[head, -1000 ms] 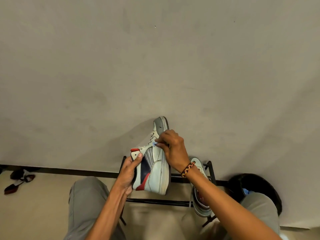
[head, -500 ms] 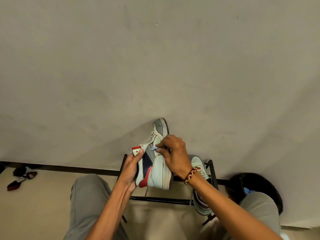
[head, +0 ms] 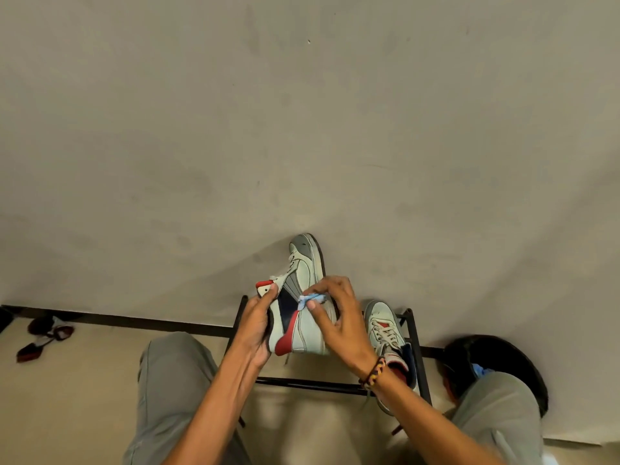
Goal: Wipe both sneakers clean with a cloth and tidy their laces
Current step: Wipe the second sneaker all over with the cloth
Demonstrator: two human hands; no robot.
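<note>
Nearest the camera, your two knees in grey trousers [head: 174, 380] frame the bottom edge, forearms reaching out between them. On your right wrist sits a braided bracelet [head: 373, 373], black, yellow and red. Your left hand [head: 255, 325] grips the raised sneaker [head: 303, 310] at its heel end, thumb up by the red-tipped tongue, fingers curled around the back. That sneaker is held in the air, toe pointing away toward the wall, its side panel facing you: pale grey with navy and red patches. Your right hand [head: 339, 317] pinches a small blue cloth [head: 312, 299] between thumb and fingertips and presses it against that side panel, near the navy patch. A lace end hangs below the held shoe. Just right of it, the second sneaker [head: 385, 333] lies on the black metal rack [head: 416, 347], laces up, partly hidden by your right wrist. Right of the rack, a dark round object [head: 496, 357], something blue showing on it; cannot tell what. Far left on the floor, dark sandals [head: 43, 333] near the black skirting. Beyond everything, the plain beige wall [head: 302, 129].
</note>
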